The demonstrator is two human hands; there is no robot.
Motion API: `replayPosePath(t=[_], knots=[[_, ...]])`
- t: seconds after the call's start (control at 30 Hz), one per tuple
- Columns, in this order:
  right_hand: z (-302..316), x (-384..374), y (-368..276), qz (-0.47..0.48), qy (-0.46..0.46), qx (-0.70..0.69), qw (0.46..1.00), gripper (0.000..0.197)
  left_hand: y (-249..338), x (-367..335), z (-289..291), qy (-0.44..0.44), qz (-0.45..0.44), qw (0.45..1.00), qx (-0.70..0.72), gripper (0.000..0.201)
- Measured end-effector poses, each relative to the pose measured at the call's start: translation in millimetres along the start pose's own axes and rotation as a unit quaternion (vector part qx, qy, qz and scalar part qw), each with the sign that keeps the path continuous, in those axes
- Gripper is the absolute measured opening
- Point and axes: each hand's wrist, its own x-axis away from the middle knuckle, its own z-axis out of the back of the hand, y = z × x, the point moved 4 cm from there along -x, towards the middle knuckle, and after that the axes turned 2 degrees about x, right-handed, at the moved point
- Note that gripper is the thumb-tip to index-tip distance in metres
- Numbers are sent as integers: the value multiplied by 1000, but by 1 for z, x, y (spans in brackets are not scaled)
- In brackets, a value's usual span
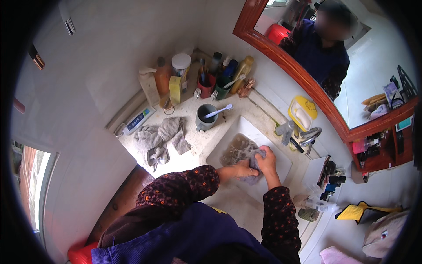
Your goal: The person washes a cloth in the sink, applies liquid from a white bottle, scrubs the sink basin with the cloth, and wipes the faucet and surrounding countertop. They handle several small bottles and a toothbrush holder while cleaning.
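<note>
Over the white sink (285, 163), both my hands are closed on a bunched, wet-looking grey cloth (251, 179). My left hand (242, 170) grips its lower left part, and my right hand (267, 163) is wrapped round the upper right side. Murky brownish water with suds (236, 148) lies in the basin just beyond the cloth. Crumpled grey cloths (151, 138), perhaps socks, rest on the counter to the left. Between them and the sink stands a grey cup (206, 118) with a white toothbrush (218, 111) leaning in it.
A toothpaste tube (139, 121) lies at the counter's left edge. Several bottles and a red cup (205, 86) line the back corner. Right of the basin are the faucet (311, 135) and a yellow soap dish (303, 113). A red-framed mirror (299, 72) hangs above.
</note>
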Motion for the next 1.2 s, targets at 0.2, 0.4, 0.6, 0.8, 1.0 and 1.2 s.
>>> replayPosePath(t=[0.2,0.4,0.6,0.8,1.0,1.2], knots=[[39,3,-15,-22,-146,-248,957,68,49,62,5,-71,-13,997,6,74],[63,13,-16,38,-178,-706,685,104,53,69,-13,-269,-31,891,364,63],[56,-1,-49,-24,-98,-658,746,41,46,44,-13,-260,-13,912,317,61],[36,5,-34,-46,-40,-408,911,17,43,41,-4,-97,60,984,134,43],[-17,18,-8,29,52,-181,982,25,1,13,5,14,116,991,-63,69],[-6,24,-7,-59,-29,-96,993,33,10,24,-4,80,-80,973,-204,82]])
